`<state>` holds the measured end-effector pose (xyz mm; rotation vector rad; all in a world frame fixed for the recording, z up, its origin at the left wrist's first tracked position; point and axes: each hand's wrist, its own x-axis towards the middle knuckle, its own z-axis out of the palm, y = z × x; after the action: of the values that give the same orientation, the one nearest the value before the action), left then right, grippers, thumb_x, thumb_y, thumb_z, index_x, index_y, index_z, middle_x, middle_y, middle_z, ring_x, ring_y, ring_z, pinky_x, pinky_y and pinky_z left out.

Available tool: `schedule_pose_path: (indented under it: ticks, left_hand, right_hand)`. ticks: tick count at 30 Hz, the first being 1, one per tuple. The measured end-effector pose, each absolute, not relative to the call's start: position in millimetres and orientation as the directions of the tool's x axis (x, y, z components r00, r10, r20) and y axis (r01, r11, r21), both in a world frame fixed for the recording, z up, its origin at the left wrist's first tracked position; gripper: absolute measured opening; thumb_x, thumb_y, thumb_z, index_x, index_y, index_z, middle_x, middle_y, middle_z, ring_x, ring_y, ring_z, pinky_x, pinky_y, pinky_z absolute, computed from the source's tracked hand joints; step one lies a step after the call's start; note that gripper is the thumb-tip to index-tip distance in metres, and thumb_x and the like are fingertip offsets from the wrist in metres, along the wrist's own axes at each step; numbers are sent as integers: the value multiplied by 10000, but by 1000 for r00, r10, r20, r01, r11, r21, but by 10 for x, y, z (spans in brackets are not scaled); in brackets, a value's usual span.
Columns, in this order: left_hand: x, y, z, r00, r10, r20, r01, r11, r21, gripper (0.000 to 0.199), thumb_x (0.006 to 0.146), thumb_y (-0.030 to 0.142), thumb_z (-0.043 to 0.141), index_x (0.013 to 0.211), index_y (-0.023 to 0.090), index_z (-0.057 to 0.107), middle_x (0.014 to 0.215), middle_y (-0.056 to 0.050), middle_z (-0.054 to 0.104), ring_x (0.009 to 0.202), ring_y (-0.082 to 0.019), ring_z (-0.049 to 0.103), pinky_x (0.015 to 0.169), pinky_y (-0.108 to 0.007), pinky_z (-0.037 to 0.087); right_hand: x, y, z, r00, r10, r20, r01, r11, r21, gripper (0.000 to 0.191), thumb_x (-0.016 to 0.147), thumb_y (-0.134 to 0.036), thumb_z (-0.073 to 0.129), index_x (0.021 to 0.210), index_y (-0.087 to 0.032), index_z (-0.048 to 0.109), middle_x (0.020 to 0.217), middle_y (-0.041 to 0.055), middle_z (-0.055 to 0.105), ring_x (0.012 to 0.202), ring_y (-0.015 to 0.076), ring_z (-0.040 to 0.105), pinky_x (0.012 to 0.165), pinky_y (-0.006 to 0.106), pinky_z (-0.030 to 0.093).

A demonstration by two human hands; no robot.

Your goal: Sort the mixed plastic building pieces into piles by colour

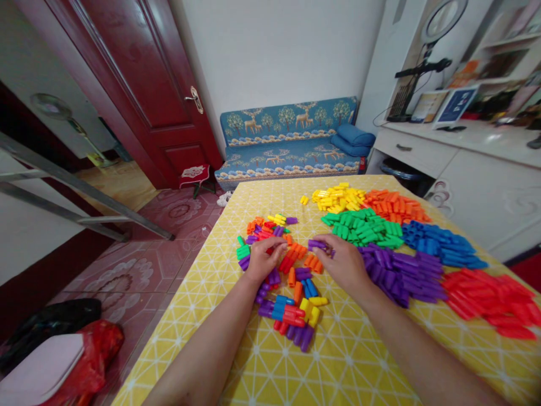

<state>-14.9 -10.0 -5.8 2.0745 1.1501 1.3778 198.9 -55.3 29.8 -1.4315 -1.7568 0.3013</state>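
My right hand (pixel 344 262) pinches a purple bullet-shaped plastic block (pixel 316 245) between thumb and fingers, just left of the purple pile (pixel 401 273). Over the mixed-colour group of blocks my left hand (pixel 265 258) is bent, thumb and fingertips together; what lies between them I cannot make out. Orange and red blocks (pixel 292 257) lie between the two hands. Closer to me is a joined cluster of blue, red, yellow and purple blocks (pixel 289 316). A green block piece (pixel 243 251) shows left of my left hand, which covers part of the group.
Sorted piles of yellow (pixel 338 197), green (pixel 363 228), orange (pixel 395 206), blue (pixel 442 243) and red blocks (pixel 492 301) cover the right of the table (pixel 198 327). Beyond stand a blue sofa (pixel 291 149) and a white dresser (pixel 486 186). A metal ladder (pixel 80 197) leans at left.
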Motion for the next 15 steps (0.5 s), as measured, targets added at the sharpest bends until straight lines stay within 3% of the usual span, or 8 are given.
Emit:
schedule_pose_path:
  ticks: [5,9,12,15]
  left_hand:
    - [-216,-82,-35,-80,782,619,513,-500,698,214,893,345,546,909,191,693,787,-26,723,716,-158,663,729,-287,519]
    - [-296,-49,60,-223,691,688,649,-421,634,257,927,334,474,915,196,691,986,-70,697,987,-216,618,942,-385,452]
    - [-350,-4,78,-216,706,674,776,-295,558,255,883,363,539,1035,221,687,1213,-103,611,1179,-277,518,1033,-453,378]
    - [-369,38,13,-120,818,563,848,-210,486,420,799,451,636,1154,226,658,1319,-145,535,1238,-343,470,1036,-507,365]
  right_hand:
    - [2801,-632,301,336,826,452,751,54,-658,312,792,-487,595,956,-243,700,792,21,706,708,206,640,629,316,474]
    - [3255,-665,152,417,758,501,817,-71,-572,330,802,-509,558,826,-215,707,715,46,670,668,221,606,626,346,463]
    - [3219,-698,123,311,684,660,899,14,-437,290,827,-440,540,792,-204,704,868,79,678,824,252,610,779,413,472]
    - [2837,-736,182,182,669,721,861,246,-445,208,852,-343,533,881,-218,697,1008,75,653,988,246,595,931,436,443]
